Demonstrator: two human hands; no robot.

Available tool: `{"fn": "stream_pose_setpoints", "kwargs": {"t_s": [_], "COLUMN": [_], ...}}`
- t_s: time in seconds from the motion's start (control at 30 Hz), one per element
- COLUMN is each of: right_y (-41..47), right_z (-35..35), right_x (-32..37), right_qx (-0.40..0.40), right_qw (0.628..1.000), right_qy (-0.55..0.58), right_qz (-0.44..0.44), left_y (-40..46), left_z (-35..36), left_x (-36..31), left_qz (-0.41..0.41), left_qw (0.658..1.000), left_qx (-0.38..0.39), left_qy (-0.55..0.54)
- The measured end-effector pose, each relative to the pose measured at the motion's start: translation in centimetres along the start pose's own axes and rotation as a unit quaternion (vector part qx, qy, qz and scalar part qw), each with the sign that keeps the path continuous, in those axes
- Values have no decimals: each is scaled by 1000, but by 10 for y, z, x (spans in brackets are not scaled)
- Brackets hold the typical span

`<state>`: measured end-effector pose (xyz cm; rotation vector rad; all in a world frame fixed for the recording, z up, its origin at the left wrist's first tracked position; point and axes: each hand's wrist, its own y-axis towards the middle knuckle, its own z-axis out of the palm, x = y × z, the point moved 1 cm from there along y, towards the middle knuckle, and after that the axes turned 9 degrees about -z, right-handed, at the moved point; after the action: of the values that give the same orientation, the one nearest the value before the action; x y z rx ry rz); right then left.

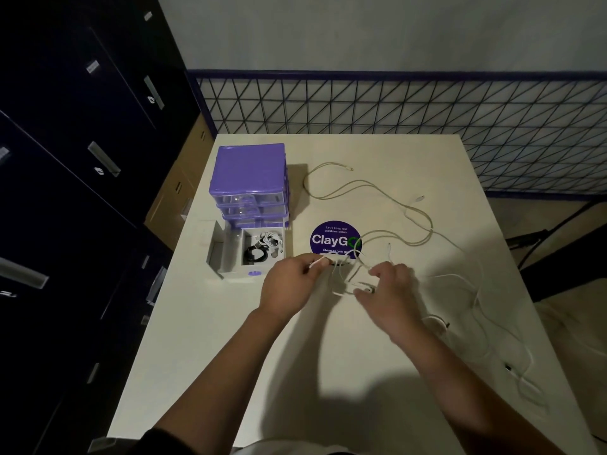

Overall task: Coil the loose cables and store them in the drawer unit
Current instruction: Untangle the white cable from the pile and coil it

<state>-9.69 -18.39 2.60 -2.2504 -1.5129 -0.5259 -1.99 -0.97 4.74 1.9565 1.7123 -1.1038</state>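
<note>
Both hands work above the middle of the white table (230,339), each gripping part of the same thin white cable (341,284). The left hand (289,284) pinches one end of it between thumb and curled fingers (320,261), the plug tip poking out to the left. The right hand (391,290) has its fingers curled around a small bunch of loops, and a slack strand hangs between the two hands. More of the white cable trails off to the right, lying in loose curves across the table toward its right edge. A second, beige cable (368,185) sprawls over the far half of the table, one loop of it lying over the round purple sticker (331,239) that reads "ClayGo". To the left of the sticker stands the purple drawer unit (249,178), with clear drawer fronts. Its lowest drawer (253,257) is pulled out toward the person and holds a coiled black cable (256,254) and a coiled white one (271,239). A wire mesh panel (427,110) runs behind the table, and dark filing cabinets (82,142) stand at the left.
</note>
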Motion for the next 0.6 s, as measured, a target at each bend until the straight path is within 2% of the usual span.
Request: {"fn": "stream_pose_setpoints", "kwargs": {"t_s": [0.07, 0.13, 0.17, 0.27, 0.3, 0.37, 0.43, 0.6], "right_y": [-5, -5, -4, 2, 2, 0, 3, 19], "right_z": [7, 11, 13, 16, 16, 7, -7, -48], "right_x": [13, 22, 24, 19, 15, 11, 7, 3], "right_qx": [-42, -44, -22, 75, 85, 71, 46, -23], "right_qw": [996, 992, 993, 986, 985, 987, 963, 907], "right_qy": [-15, 43, 49, -56, -55, 84, 260, 420], "right_qz": [-76, -106, -110, -139, -142, -115, -51, -19], "left_y": [-1, 0, 0, 1, 3, 8, 13, 22], "left_z": [1, 2, 2, -3, -7, -17, -28, -42], "left_x": [-7, -9, -10, -14, -14, -13, -8, 2], "left_qz": [35, 65, 74, 68, 58, 29, -2, -31], "left_qw": [999, 996, 996, 998, 998, 997, 996, 993], "left_qx": [-11, -11, -6, -7, -15, -36, -63, -103], "left_qy": [37, 57, 53, -6, -29, -57, -67, -51]}}
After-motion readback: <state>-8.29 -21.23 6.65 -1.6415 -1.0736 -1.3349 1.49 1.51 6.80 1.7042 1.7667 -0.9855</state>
